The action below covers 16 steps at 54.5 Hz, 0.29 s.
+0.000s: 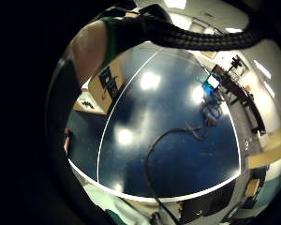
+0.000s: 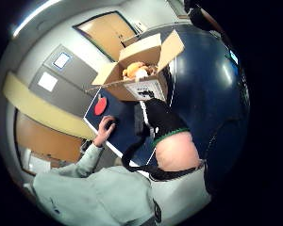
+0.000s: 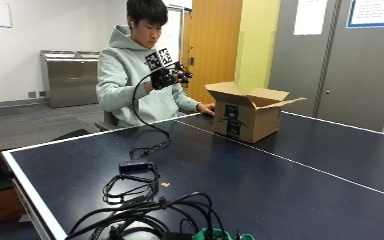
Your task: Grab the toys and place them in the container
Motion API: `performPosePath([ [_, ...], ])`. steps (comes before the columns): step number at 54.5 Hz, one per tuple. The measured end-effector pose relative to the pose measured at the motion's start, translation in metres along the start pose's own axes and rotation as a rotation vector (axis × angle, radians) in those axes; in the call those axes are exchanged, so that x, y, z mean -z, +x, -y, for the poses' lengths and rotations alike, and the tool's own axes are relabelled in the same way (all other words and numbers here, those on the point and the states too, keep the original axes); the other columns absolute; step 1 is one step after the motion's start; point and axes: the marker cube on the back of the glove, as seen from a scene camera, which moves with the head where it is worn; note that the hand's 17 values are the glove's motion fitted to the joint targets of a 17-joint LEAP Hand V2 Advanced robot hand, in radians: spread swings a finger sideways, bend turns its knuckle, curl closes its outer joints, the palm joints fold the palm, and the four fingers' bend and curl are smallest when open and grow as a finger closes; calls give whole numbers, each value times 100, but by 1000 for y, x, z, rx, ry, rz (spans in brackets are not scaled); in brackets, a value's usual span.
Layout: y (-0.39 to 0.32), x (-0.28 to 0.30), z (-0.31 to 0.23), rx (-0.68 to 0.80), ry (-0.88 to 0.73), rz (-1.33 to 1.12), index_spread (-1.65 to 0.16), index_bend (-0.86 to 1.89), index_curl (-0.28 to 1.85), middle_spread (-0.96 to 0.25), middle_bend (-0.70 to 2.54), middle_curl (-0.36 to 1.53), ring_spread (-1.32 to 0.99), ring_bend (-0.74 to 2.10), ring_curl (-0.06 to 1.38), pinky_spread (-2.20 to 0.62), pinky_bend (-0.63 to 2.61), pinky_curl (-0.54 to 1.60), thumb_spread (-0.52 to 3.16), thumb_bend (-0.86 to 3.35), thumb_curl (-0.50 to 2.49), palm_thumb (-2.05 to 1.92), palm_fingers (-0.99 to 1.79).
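Hovering above the table's (image 3: 258,180) near edge, hand (image 3: 167,77) loosely spread, apart from the open box (image 3: 248,117).

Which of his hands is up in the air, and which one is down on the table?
The gloved right hand is raised in front of his chest, holding nothing. The bare hand rests on the blue table, just behind the open cardboard box.

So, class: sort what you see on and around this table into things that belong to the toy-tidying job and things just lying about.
Belongs to the job:
- cardboard box, open
- orange toy inside it
- gloved right hand, raised and holding nothing

Just lying about:
- black cables on the table
- red paddle by the box
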Motion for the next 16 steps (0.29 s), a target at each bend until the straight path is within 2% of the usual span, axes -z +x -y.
performPosePath([
  [9,-11,-19,-42,-17,-75,94,-24,30,44,-1,20,33,2,18,20,7,71,30,140,-2,31,6,3],
  [16,11,-33,-40,13,-121,89,-23,31,45,-1,20,34,2,18,20,7,70,30,140,-2,31,4,5],
])
